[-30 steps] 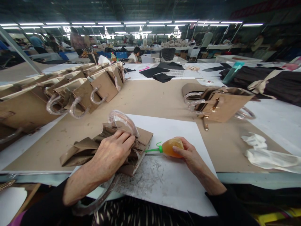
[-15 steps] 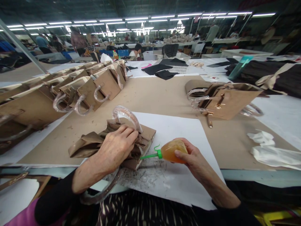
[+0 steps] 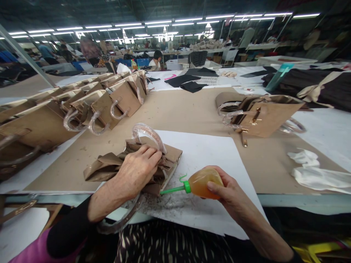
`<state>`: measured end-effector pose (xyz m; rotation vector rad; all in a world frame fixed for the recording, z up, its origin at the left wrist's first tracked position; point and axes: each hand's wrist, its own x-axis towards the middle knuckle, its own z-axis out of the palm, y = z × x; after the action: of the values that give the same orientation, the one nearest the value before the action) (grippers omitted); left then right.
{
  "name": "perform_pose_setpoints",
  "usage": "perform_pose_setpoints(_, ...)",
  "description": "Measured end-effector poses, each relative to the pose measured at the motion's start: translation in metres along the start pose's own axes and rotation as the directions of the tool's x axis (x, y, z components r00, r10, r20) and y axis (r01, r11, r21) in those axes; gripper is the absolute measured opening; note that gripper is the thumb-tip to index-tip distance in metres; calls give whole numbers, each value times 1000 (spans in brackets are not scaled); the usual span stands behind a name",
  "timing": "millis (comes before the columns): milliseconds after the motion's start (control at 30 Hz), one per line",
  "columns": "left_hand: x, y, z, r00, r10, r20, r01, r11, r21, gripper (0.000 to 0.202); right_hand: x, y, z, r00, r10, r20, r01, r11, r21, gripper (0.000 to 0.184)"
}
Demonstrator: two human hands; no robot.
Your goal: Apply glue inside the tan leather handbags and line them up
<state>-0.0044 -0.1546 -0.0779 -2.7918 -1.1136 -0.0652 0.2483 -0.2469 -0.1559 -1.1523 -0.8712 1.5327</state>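
Left hand [image 3: 134, 173] clasping folds of tan handbag [image 3: 105, 166], bag lying on white paper sheet [image 3: 208, 153]; looks soft, floppy, best held at firmer base edge. Right hand [image 3: 223, 191] grasping translucent orange squeeze bottle [image 3: 201, 183] mid-body, green nozzle [image 3: 172, 189] toward bag; light, easily squeezed.

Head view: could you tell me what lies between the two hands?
A green bottle nozzle above smudged white paper, seen in the head view.
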Motion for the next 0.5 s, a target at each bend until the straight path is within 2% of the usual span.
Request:
perform_pose_setpoints(300,2,2,-5,999,-17,27,16,1000,8,17,0,6,5,989,65,-132,-54,995,84,44)
perform_pose_setpoints(500,2,2,-4,998,-21,52,22,1000,-10,19,-5,8,9,987,97,-130,-85,991,99,43)
